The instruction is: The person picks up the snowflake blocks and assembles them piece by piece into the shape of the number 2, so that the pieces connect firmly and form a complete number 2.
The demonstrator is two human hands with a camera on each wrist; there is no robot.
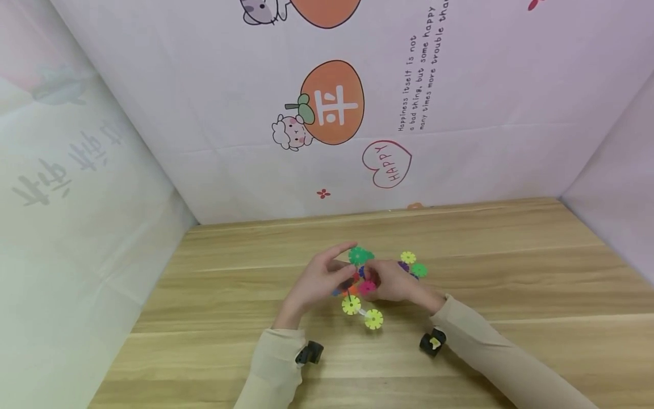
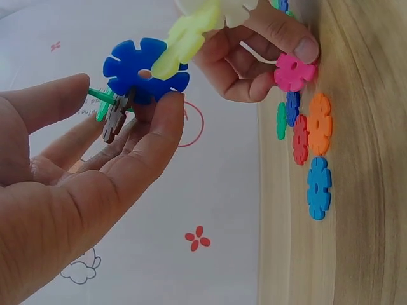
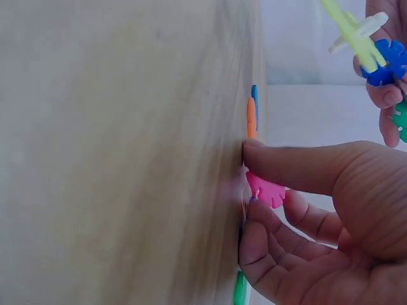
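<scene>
From afar, I read "HAPPY" in the red heart (sideways); left fingers hold joined notched discs, right fingers pinch a pink disc.

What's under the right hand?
A pink flower disc shows between thumb and fingers of the right hand, by the wooden tabletop. The hand covers part of the disc; anything else beneath it can't be seen.

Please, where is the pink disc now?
In the left wrist view, the pink disc is at the upper right, held by the right hand, just above the orange disc.
</scene>
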